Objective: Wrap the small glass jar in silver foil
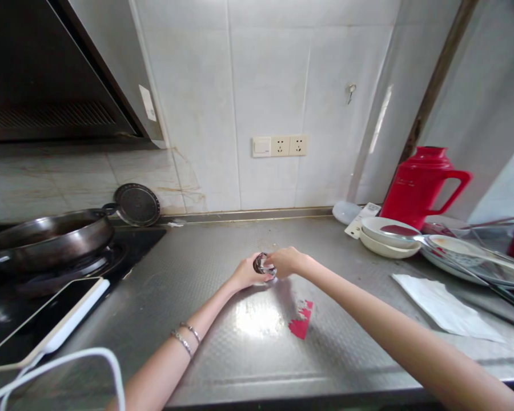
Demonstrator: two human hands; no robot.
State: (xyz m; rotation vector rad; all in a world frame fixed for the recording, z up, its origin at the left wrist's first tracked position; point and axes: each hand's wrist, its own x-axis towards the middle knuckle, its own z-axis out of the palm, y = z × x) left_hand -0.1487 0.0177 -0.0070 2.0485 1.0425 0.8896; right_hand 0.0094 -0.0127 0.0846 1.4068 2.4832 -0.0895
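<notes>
A small round shiny container (264, 264) with a dark rim is near the middle of the metal counter. My left hand (247, 272) is wrapped round it from the left. From the right, my right hand (286, 262) curls over its top, the fingers bent in at the opening. Whatever those fingertips pinch, if anything, is hidden. The contents of the container are too small to make out. In front of my hands lies a torn red scrap (301, 321) on the counter.
To the left, a frying pan (47, 240) sits on the stove, with a white-edged flat device (43, 331) and white cable (89, 353) nearer me. Stacked bowls (389, 245), a red thermos jug (417, 185), a paper tissue (443, 302) and utensils occupy the right side.
</notes>
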